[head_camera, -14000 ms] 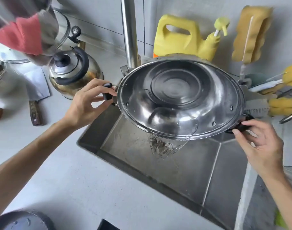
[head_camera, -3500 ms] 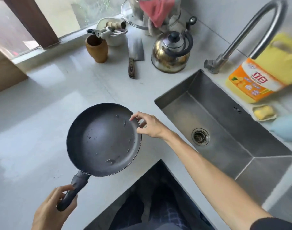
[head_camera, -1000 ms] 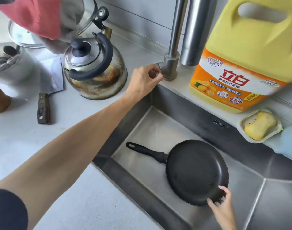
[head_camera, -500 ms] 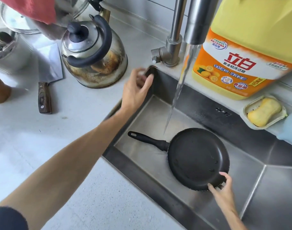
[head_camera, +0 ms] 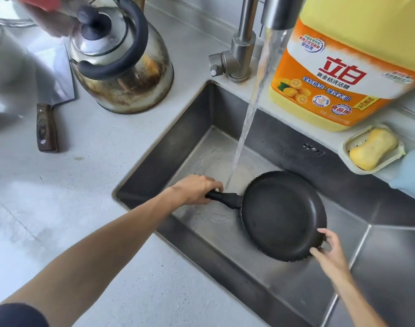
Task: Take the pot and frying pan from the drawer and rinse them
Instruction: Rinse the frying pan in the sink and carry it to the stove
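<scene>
Fingers (head_camera: 212, 185) of the left hand (head_camera: 197, 190) curl round the black handle (head_camera: 225, 198) of the frying pan (head_camera: 281, 215); the right hand (head_camera: 331, 254) pinches its near rim. In the head view, the 1 view given, the pan sits low in the sink (head_camera: 178, 142), just beside the running water (head_camera: 248, 114). It looks stiff, fairly light and likely slick once wet, so the handle seems the surest hold.
</scene>
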Demonstrator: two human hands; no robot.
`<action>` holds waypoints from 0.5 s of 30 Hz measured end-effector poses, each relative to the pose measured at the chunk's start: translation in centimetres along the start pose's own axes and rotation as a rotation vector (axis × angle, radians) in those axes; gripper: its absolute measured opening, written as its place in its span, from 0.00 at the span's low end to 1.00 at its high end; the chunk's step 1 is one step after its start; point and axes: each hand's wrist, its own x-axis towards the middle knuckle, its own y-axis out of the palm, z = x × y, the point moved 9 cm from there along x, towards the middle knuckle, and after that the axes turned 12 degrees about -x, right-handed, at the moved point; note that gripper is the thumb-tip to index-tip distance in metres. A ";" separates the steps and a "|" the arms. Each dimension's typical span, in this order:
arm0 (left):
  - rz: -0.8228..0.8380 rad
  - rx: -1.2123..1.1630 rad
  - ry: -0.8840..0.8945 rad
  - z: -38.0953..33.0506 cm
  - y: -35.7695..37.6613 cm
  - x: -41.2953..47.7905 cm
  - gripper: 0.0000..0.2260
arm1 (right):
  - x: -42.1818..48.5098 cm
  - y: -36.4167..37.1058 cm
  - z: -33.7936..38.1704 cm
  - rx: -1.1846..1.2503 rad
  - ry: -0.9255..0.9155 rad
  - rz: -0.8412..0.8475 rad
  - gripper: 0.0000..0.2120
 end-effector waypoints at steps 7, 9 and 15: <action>-0.133 -0.006 0.054 -1.0 -5.5 -3.9 0.14 | -2.2 -0.5 2.9 0.124 -0.061 0.039 0.32; -0.183 -0.005 0.049 -1.0 -7.0 -5.6 0.14 | -2.9 -0.6 4.2 0.151 -0.095 0.057 0.32; -0.310 -0.025 0.031 -1.0 -10.6 -11.5 0.16 | -6.6 -1.2 9.1 0.187 -0.169 0.110 0.30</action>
